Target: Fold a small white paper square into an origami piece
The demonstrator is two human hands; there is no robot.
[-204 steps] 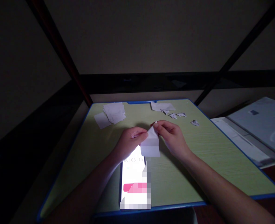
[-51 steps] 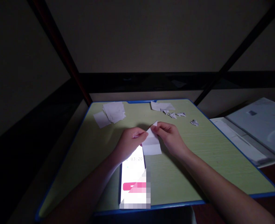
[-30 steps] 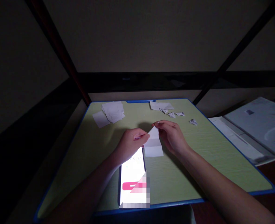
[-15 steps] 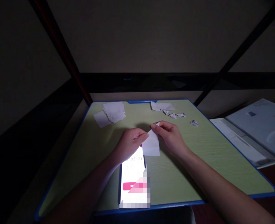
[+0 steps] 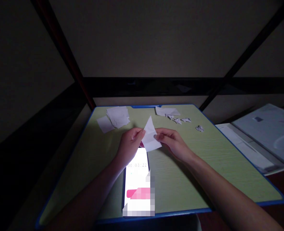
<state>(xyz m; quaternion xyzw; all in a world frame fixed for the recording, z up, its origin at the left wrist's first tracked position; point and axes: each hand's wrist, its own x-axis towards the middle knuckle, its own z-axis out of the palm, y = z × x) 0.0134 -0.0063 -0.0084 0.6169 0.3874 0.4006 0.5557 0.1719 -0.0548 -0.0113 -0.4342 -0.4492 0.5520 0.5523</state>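
I pinch a folded paper between my left hand and right hand; a lit phone lies just below them on the desk; paper slips sit beyond my left hand.

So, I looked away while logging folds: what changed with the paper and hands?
The paper piece was lifted and turned: its pointed end now sticks up. The left hand and right hand kept pinching it. The phone timer ran from 03:15 to 03:22. The paper stack and small folded pieces stayed put.
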